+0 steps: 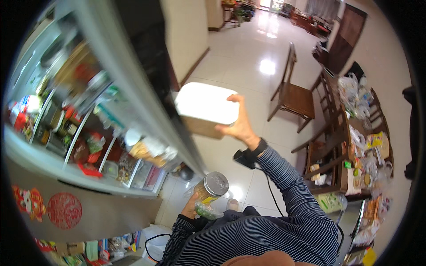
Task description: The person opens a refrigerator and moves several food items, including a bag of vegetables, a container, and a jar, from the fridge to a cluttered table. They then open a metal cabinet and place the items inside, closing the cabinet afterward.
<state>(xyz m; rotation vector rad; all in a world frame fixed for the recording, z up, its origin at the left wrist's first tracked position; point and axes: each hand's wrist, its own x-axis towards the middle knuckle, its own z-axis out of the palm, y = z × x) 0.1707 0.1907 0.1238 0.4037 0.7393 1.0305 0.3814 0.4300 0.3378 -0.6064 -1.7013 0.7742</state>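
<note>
My right hand [242,121] grips one end of a rectangular container [203,125] with a white lid [208,101], held out beside the edge of the open refrigerator [133,73]. The lid is washed out by glare, and the container's far end meets the dark cabinet edge in view. Close to my body, my left hand [190,206] holds a clear jar [205,190] with a silver lid [216,183] and brownish contents. A clear plastic bag with something green [207,210] is held against the jar by the same hand.
Bagged food and boxes crowd the refrigerator shelves [71,144]. A lower door [109,212] bears red decorations. On the right stand a wooden chair [296,99] and a long table loaded with plastic bags [349,89]. A black cable [271,186] hangs from my right wrist.
</note>
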